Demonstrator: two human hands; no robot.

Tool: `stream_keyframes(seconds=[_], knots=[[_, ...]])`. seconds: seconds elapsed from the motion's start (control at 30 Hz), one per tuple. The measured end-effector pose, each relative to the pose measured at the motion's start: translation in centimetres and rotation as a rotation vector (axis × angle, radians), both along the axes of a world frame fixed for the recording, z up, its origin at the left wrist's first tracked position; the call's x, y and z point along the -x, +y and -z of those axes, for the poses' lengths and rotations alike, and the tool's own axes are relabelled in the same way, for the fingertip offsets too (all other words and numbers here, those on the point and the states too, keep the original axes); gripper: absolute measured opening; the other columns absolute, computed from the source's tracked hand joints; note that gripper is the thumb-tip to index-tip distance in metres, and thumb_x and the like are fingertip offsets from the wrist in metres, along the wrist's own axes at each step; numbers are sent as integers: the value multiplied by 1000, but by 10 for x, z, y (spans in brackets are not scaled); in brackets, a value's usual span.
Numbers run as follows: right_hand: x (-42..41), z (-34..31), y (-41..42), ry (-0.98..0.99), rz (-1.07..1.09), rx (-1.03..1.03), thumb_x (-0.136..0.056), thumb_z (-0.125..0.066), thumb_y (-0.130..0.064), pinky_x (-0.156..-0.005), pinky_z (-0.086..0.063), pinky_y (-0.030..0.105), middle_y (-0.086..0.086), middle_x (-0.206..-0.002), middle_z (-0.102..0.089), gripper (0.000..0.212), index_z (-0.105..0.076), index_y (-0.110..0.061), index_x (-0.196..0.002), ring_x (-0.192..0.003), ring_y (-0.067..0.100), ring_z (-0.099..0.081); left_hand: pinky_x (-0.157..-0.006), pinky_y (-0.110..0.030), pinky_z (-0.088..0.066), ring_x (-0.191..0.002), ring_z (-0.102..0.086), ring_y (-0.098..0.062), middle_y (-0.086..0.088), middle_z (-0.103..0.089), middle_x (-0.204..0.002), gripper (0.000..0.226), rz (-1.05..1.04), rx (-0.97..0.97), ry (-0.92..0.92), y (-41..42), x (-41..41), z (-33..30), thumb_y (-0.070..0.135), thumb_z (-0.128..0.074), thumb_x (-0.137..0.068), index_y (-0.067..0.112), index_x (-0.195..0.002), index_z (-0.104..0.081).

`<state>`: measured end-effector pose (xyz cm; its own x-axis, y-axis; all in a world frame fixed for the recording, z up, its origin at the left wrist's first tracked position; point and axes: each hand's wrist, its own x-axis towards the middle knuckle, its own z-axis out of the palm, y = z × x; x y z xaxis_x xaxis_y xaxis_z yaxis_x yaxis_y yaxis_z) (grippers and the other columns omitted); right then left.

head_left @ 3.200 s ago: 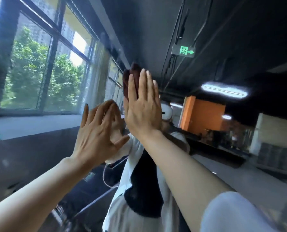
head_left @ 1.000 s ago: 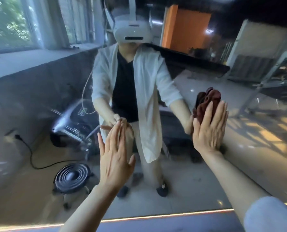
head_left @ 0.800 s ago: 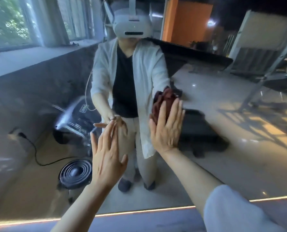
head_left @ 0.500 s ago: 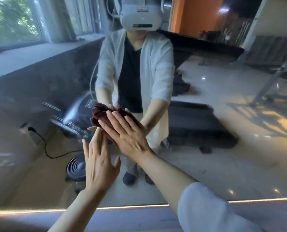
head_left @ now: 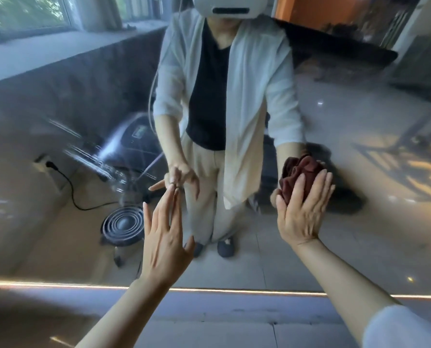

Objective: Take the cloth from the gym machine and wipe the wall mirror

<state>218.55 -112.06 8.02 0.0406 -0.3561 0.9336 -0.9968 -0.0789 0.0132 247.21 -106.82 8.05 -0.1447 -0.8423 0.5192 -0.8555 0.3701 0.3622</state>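
A crumpled dark red cloth [head_left: 298,175] is pressed against the wall mirror [head_left: 58,222] at centre right. My right hand [head_left: 302,212] lies flat on the cloth with its fingers straight, pressing it to the glass. My left hand [head_left: 165,234] is raised at centre with straight fingers; its fingertips touch the mirror and it holds nothing. The mirror fills most of the view and shows a reflection of a person in a white shirt.
A lit strip [head_left: 58,285] runs along the mirror's bottom edge, with tiled floor [head_left: 234,330] below it. Reflected in the glass are a gym machine [head_left: 124,156], a round black base [head_left: 122,226], a wall socket with a cable [head_left: 51,165] and a window ledge.
My right hand has slid the cloth across the mirror from the left of centre to the right and lower. My left hand stays flat on the glass, nearly still.
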Motion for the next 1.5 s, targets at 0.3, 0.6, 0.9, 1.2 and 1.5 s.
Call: stream_keyframes(seconds=[0.3, 0.6, 0.9, 1.2, 1.5], knots=[[-171, 22, -20, 341, -175, -35, -97, -51, -35, -125, 0, 41, 13, -161, -16, 61, -29, -26, -153, -152, 24, -9, -108, -72, -27, -142, -28, -36, -17, -27, -155, 103, -50, 67, 5, -6, -12, 17, 1, -85, -58, -7, -147, -34], [27, 41, 11, 479, -36, -50, -105, -45, -34, -125, -10, 41, 12, -159, -19, 53, -27, -27, -154, -147, 28, -21, -120, -58, -11, -145, -27, -33, -15, -27, -159, 86, 38, -43, 9, 9, 34, 25, 38, -43, -77, -1, -152, -30], [-48, 59, 4, 178, -83, -134, -106, -39, -41, -126, -3, 48, 22, -157, -21, 53, -30, -18, -153, -147, 36, -17, -113, -69, -22, -140, -30, -38, -15, -27, -158, 97, -22, -64, -48, 10, 18, 24, 11, -81, -66, 1, -151, -34], [-92, 57, -3, 430, -259, -190, -105, -23, -14, -123, -11, 33, -2, -157, -30, 51, -36, -32, -152, -147, 15, -27, -105, -67, -38, -136, -31, -40, -19, -27, -154, 108, -50, -81, -73, 15, 32, 22, 0, -87, -54, -2, -149, -36], [96, 72, 27, 52, 123, -145, -97, -53, -37, -124, -5, 49, 21, -156, -25, 59, -30, -19, -149, -145, 36, -22, -121, -60, -15, -152, -9, -23, -8, -18, -161, 95, 236, -23, -203, 13, 139, -2, 21, -82, -78, 6, -156, -29]])
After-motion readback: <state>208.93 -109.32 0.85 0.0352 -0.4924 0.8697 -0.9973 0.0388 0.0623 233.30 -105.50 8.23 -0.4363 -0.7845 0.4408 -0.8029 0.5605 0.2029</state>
